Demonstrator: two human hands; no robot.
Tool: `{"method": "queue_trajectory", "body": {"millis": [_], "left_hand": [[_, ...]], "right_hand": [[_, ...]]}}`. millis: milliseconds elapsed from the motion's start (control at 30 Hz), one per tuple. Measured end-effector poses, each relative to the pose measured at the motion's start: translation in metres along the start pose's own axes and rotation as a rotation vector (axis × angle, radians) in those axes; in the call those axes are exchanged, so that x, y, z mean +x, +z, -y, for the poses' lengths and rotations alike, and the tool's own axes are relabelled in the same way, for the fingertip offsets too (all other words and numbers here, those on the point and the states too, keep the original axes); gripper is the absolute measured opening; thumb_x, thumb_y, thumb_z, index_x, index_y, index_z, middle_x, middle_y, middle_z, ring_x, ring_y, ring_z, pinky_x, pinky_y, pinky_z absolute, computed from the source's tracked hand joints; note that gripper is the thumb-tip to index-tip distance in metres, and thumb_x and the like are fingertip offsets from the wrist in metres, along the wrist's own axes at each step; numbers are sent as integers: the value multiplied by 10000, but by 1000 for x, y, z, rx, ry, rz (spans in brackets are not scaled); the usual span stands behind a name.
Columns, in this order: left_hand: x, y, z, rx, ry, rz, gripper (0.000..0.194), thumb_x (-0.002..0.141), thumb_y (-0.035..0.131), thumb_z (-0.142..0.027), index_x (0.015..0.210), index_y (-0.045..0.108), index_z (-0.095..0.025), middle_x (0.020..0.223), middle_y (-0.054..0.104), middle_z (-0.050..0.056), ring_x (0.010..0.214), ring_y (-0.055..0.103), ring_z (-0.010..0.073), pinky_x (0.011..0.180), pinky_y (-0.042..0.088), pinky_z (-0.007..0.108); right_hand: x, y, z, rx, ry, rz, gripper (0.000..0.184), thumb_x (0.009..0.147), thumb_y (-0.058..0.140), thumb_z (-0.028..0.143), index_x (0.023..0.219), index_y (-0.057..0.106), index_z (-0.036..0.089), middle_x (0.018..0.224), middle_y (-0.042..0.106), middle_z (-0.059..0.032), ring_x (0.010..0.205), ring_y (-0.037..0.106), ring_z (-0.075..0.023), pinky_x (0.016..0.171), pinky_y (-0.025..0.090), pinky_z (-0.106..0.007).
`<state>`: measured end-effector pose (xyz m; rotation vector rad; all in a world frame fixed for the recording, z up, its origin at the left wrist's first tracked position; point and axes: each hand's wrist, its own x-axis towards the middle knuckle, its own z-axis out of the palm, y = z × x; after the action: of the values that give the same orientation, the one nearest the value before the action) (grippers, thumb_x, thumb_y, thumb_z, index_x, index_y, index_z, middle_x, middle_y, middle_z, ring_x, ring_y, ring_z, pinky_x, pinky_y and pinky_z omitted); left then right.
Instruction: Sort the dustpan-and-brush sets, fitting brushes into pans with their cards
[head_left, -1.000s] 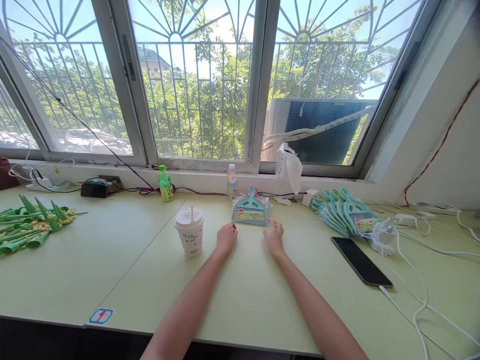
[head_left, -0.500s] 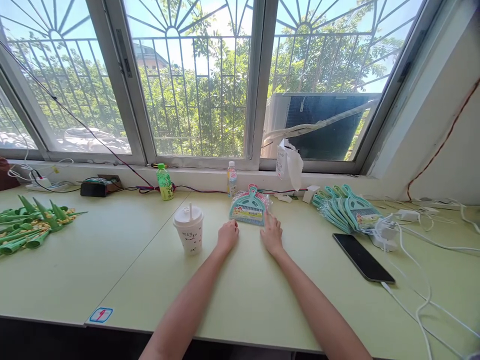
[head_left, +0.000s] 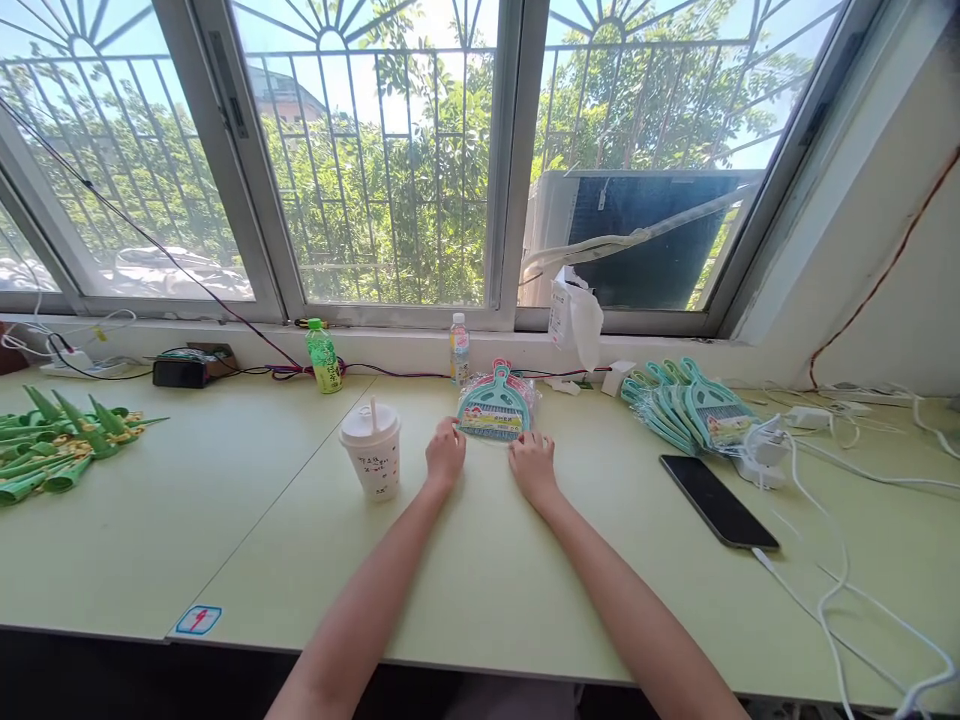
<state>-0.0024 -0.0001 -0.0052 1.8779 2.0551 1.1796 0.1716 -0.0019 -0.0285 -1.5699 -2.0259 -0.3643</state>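
Note:
A teal mini dustpan-and-brush set in a clear packet [head_left: 495, 408] lies on the pale green table [head_left: 480, 590], just below the window sill. My left hand [head_left: 445, 455] rests at its front left corner with the fingers curled, touching the packet's edge. My right hand [head_left: 532, 466] lies on the table at the packet's front right corner, fingers bent and close together. Neither hand has lifted the packet.
A white lidded cup with a straw [head_left: 371, 451] stands left of my left hand. A pile of teal dustpan sets [head_left: 690, 413], a black phone [head_left: 718, 500] and white cables [head_left: 825, 560] lie to the right. Two bottles [head_left: 323, 357] stand by the sill; green cone pieces [head_left: 52, 440] lie far left.
Both hands have slid forward to the front corners of the packet. The view has tipped slightly, so everything sits a little lower-left than before.

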Motion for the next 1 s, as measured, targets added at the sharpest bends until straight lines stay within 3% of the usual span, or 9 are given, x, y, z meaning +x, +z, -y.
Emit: {"method": "queue_trajectory", "body": {"millis": [100, 267, 433, 500, 567, 667, 800, 867, 1000], "left_hand": [[4, -1, 3, -232, -133, -43, 304, 875, 395, -227, 1176, 436, -219, 1096, 572, 87, 848, 593, 175, 743, 433, 295], [19, 0, 14, -748, -543, 274, 335, 921, 280, -395, 1142, 415, -182, 737, 576, 27, 488, 501, 109, 501, 404, 224], [21, -2, 13, -847, -564, 591, 557, 866, 310, -611, 995, 530, -115, 540, 542, 24, 396, 446, 97, 425, 365, 198], [16, -3, 8, -958, -501, 818, 646, 825, 328, -682, 1056, 542, -118, 620, 613, 62, 447, 517, 114, 441, 391, 200], [13, -5, 3, -1104, -445, 938, 678, 825, 299, -695, 1128, 539, -138, 769, 670, 96, 540, 597, 141, 464, 425, 211], [11, -9, 1, -1241, -455, 839, 587, 854, 336, -618, 1134, 553, -150, 847, 680, 87, 584, 626, 148, 437, 422, 203], [14, -12, 5, -1246, -477, 682, 357, 825, 481, -304, 1121, 548, -114, 844, 680, 73, 600, 622, 128, 491, 474, 201], [14, -11, 7, -1266, -445, 633, 397, 773, 500, -208, 1158, 524, -116, 927, 683, 84, 679, 641, 147, 548, 516, 229], [11, -4, 6, -1372, -343, 551, 516, 710, 489, -110, 1222, 479, -173, 1072, 661, 66, 796, 654, 158, 647, 562, 286]], "right_hand": [[2, -1, 0, 90, 31, -105, 228, 851, 398, 145, 815, 621, 174, 1018, 610, -131, 1007, 494, -254, 991, 218, -458], [7, -5, -3, 359, 215, -251, 214, 839, 332, 161, 711, 500, 194, 773, 577, -58, 803, 506, -197, 853, 333, -343], [11, -12, -12, 580, 418, -434, 184, 799, 294, 183, 638, 373, 226, 670, 499, -23, 693, 472, -178, 716, 362, -296], [11, -15, -13, 624, 447, -483, 182, 800, 274, 187, 643, 353, 233, 663, 483, -18, 666, 461, -175, 682, 366, -287], [9, -18, -11, 616, 397, -486, 183, 803, 268, 187, 638, 329, 238, 653, 469, -15, 663, 458, -177, 692, 370, -289], [5, -23, -6, 541, 233, -421, 201, 801, 273, 168, 614, 300, 239, 631, 444, -13, 665, 456, -178, 753, 374, -303], [0, -29, -3, 468, 69, -409, 244, 813, 289, 129, 621, 407, 222, 661, 513, -14, 709, 489, -171, 884, 329, -339], [-1, -31, -4, 422, 13, -378, 263, 824, 315, 121, 646, 483, 217, 714, 576, -18, 786, 523, -177, 940, 288, -360], [2, -24, -4, 395, -107, -159, 274, 851, 361, 142, 775, 613, 217, 844, 662, -36, 918, 560, -192, 972, 279, -370]]}}
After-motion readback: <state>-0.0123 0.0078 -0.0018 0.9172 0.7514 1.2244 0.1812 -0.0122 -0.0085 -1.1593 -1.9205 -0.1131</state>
